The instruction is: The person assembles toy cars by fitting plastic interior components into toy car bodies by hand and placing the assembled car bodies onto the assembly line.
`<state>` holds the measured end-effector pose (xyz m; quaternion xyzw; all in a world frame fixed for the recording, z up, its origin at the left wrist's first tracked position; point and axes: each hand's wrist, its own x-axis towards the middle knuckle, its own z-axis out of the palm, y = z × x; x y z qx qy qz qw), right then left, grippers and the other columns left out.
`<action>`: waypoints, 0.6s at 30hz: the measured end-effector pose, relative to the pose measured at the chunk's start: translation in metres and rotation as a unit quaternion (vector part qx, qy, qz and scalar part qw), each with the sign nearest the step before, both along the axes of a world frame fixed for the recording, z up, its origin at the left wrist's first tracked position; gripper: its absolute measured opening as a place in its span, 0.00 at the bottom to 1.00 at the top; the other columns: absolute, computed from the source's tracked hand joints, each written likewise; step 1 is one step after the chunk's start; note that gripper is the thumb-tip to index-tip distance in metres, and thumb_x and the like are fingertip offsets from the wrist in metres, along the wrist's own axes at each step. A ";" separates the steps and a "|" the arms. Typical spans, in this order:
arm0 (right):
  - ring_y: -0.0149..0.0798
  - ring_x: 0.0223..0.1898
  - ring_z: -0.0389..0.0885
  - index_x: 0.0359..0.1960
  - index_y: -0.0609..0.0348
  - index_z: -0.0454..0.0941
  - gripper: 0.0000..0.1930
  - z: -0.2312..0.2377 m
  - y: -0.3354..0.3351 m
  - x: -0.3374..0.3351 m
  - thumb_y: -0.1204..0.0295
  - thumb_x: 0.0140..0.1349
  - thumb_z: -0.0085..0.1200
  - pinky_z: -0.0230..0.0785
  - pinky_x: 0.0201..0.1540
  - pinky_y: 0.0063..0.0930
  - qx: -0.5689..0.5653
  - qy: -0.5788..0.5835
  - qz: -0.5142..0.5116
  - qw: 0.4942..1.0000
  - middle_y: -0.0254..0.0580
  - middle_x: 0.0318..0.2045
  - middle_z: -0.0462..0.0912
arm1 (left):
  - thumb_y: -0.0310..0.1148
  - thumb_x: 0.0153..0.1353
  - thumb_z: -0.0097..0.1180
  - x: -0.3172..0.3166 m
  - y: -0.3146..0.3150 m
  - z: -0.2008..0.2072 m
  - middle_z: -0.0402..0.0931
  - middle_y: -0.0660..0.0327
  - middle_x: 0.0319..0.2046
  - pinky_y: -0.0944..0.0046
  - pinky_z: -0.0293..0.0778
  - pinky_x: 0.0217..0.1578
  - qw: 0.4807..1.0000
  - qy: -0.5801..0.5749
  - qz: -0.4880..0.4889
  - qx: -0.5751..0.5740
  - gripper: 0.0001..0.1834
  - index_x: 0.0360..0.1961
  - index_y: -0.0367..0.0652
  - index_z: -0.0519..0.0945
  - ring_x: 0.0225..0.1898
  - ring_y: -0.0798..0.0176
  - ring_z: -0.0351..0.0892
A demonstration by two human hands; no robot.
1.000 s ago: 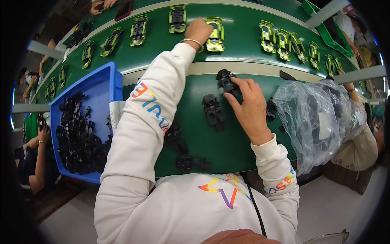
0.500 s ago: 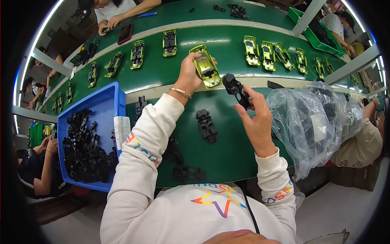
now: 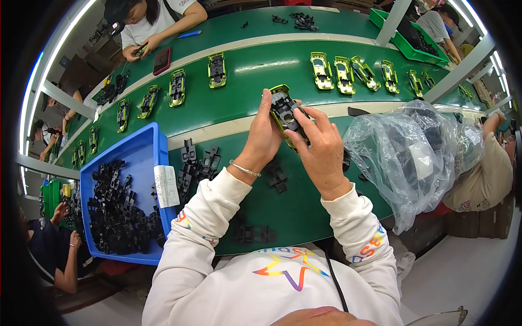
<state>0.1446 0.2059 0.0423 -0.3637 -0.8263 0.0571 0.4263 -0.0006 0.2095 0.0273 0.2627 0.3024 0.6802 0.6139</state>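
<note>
Above the middle of the bench, my left hand is closed around a shiny lime-green toy car body, open side up. A black plastic car insert sits inside the shell. The fingers and thumb of my right hand are closed on the insert and the shell's near side. Whether the insert is fully seated is hidden by the fingers. On the green bench below lie more black inserts, one partly behind my left wrist and another near the front edge.
A blue bin full of black inserts stands at left, with loose ones beside it. Green car bodies line the raised strip beyond. A clear plastic bag lies at right. Co-workers sit across and at both sides.
My right hand has brought the black insert left and into the car body. My left hand has moved slightly down and turned the body. The view has shifted a little.
</note>
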 end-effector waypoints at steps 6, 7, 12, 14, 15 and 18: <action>0.48 0.46 0.81 0.54 0.61 0.77 0.22 0.010 -0.008 -0.001 0.71 0.57 0.66 0.73 0.46 0.38 -0.054 0.027 0.043 0.997 0.44 0.55 0.78 | 0.59 0.75 0.33 0.001 -0.008 0.003 0.80 0.55 0.44 0.57 0.76 0.53 1.000 0.009 0.012 0.010 0.30 0.50 0.41 0.73 0.48 0.60 0.80; 0.51 0.51 0.81 0.55 0.63 0.77 0.23 0.014 -0.009 0.000 0.73 0.58 0.65 0.76 0.48 0.38 -0.089 0.030 0.065 0.993 0.47 0.55 0.78 | 0.59 0.75 0.32 0.000 -0.009 0.002 0.79 0.55 0.45 0.57 0.76 0.53 1.000 0.017 0.012 0.020 0.31 0.50 0.41 0.73 0.48 0.60 0.80; 0.52 0.52 0.81 0.55 0.65 0.77 0.22 0.024 -0.014 0.003 0.75 0.59 0.64 0.77 0.49 0.37 -0.144 0.074 0.093 0.983 0.49 0.56 0.77 | 0.59 0.75 0.29 0.003 -0.013 0.009 0.79 0.55 0.45 0.58 0.76 0.53 0.999 0.040 0.023 0.028 0.32 0.50 0.40 0.73 0.48 0.61 0.80; 0.51 0.51 0.82 0.55 0.66 0.77 0.21 0.024 -0.013 0.003 0.75 0.59 0.64 0.77 0.48 0.37 -0.169 0.099 0.092 0.976 0.49 0.57 0.77 | 0.59 0.75 0.29 0.005 -0.013 0.012 0.79 0.56 0.45 0.58 0.75 0.53 0.999 0.037 0.022 0.033 0.32 0.50 0.41 0.73 0.48 0.61 0.79; 0.51 0.50 0.82 0.55 0.65 0.77 0.21 0.021 -0.012 0.003 0.75 0.59 0.63 0.78 0.47 0.37 -0.124 0.078 0.086 0.986 0.49 0.57 0.77 | 0.59 0.75 0.29 0.006 -0.013 0.013 0.79 0.56 0.45 0.58 0.75 0.53 0.999 0.038 0.020 0.033 0.32 0.50 0.41 0.73 0.48 0.61 0.79; 0.51 0.46 0.82 0.54 0.65 0.76 0.21 0.021 -0.012 0.003 0.74 0.60 0.63 0.77 0.46 0.39 -0.088 0.035 0.075 0.993 0.48 0.57 0.76 | 0.59 0.75 0.29 0.005 -0.013 0.013 0.78 0.57 0.44 0.59 0.75 0.53 0.999 0.036 0.019 0.032 0.31 0.50 0.41 0.73 0.47 0.63 0.79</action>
